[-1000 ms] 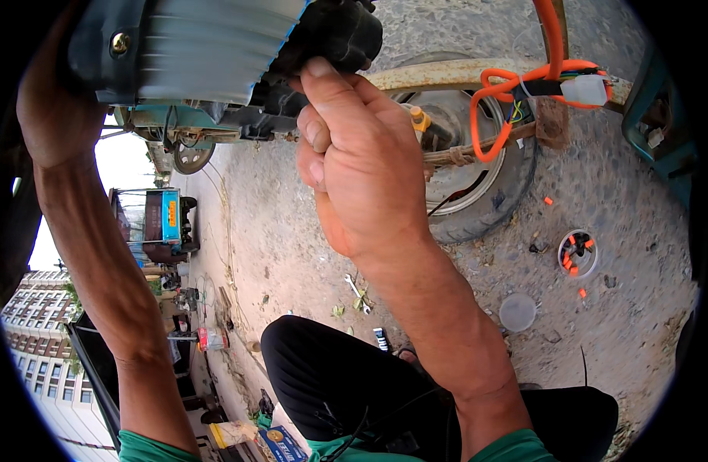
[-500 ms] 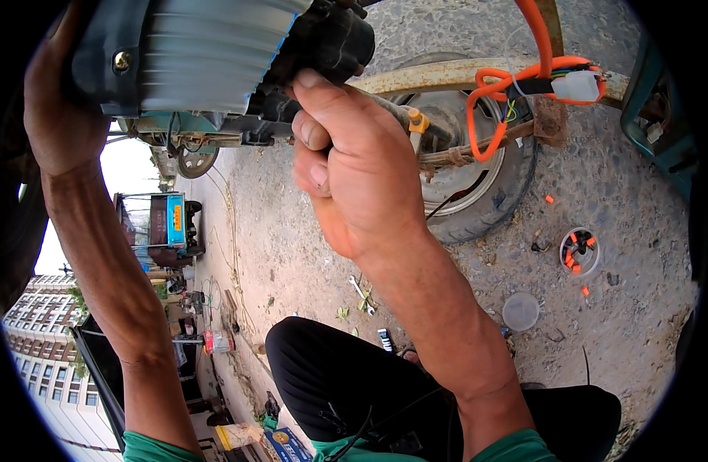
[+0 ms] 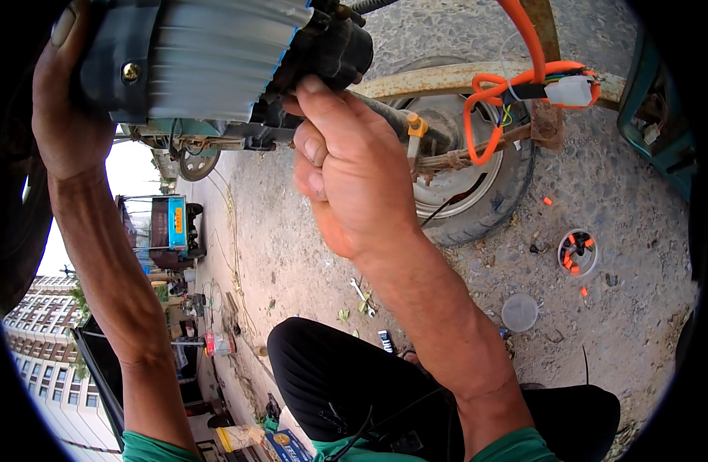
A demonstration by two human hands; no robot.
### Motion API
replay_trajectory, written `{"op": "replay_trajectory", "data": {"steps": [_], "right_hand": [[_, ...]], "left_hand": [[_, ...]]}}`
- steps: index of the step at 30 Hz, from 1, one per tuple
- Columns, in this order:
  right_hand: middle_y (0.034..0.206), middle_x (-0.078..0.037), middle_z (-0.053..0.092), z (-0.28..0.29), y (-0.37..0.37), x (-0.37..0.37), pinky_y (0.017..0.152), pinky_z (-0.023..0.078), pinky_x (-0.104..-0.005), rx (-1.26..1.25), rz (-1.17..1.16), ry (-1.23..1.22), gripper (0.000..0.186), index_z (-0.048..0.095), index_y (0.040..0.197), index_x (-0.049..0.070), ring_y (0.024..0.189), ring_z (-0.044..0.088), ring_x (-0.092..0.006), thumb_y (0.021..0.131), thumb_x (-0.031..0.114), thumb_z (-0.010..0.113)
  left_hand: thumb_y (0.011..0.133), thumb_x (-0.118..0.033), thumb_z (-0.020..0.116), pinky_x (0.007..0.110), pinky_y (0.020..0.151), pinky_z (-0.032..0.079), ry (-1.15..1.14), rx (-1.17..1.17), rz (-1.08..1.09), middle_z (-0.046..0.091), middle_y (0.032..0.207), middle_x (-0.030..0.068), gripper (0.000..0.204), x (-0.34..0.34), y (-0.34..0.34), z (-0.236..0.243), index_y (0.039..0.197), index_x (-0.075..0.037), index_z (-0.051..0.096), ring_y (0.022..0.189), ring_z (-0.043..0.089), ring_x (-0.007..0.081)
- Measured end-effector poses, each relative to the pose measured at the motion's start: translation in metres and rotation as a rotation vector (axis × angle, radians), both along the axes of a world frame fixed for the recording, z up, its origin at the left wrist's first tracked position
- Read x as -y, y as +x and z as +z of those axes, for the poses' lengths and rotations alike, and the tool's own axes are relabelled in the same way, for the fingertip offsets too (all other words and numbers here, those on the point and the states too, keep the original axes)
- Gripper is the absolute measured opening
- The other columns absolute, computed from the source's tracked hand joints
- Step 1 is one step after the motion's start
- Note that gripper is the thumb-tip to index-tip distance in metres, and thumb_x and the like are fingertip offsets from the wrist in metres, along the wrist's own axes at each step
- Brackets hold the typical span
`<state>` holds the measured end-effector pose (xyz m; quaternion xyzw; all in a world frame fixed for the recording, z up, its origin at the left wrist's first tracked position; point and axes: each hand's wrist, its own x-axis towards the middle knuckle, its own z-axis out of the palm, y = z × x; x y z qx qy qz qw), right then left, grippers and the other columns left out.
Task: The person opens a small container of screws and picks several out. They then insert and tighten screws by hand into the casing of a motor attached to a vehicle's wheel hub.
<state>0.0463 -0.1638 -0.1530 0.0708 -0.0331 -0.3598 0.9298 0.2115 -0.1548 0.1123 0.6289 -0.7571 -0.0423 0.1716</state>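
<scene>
At eleven o'clock, close to the face, the ribbed housing (image 3: 215, 58) is slanting up out of view. The left hand (image 3: 75, 142), at ten, is wrapping its grip snugly round the housing's near end, some fingers hiding behind it. The right hand (image 3: 362, 173), just above centre toward twelve, is curling nearly closed, its thumb tip pressing at the housing's black end (image 3: 342, 54); whether it is pinching something small there, I cannot tell. For good work here, I judge the left should be bearing the weight squarely and holding the ribs still, while the right should be feeling its way gently, not prying at the black plastic. Farther out, the orange cable (image 3: 536, 42) is looping at two o'clock before the wheel (image 3: 499, 217), a wrench (image 3: 359, 291) is lying on the ground toward six, and a tub (image 3: 590, 265) of orange bits is sitting at three. Beyond, a blue truck (image 3: 175, 225) is standing at nine, a building (image 3: 50, 339) rising at eight. Compared with a second ago, housing and both hands are sitting lower in view, and the yellow fitting (image 3: 417, 125) beside the right hand is showing more fully.
</scene>
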Motion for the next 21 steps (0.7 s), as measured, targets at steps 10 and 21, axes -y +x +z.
{"op": "replay_trajectory", "data": {"steps": [10,21], "right_hand": [[0.060,0.000,0.045,-0.002,-0.003,0.001,0.044,0.028,-0.0228,-0.010,0.002,-0.054,0.030,0.057,0.090,0.001,0.048,0.034,-0.0066,0.095,0.031,0.057],[0.056,0.000,0.043,-0.001,-0.004,0.006,0.044,0.028,-0.0235,-0.126,0.014,-0.184,0.034,0.054,0.083,0.001,0.048,0.033,-0.0077,0.095,0.033,0.051]], "left_hand": [[0.104,-0.032,0.037,0.029,0.078,0.056,0.166,-0.397,0.088,0.065,0.109,0.0079,0.038,0.001,-0.018,-0.009,0.123,-0.003,0.054,0.096,0.067,0.0151],[0.104,-0.032,0.035,0.026,0.077,0.056,-0.001,-0.262,0.122,0.064,0.107,0.0081,0.040,0.000,-0.013,-0.008,0.121,-0.002,0.053,0.096,0.066,0.0148]]}}
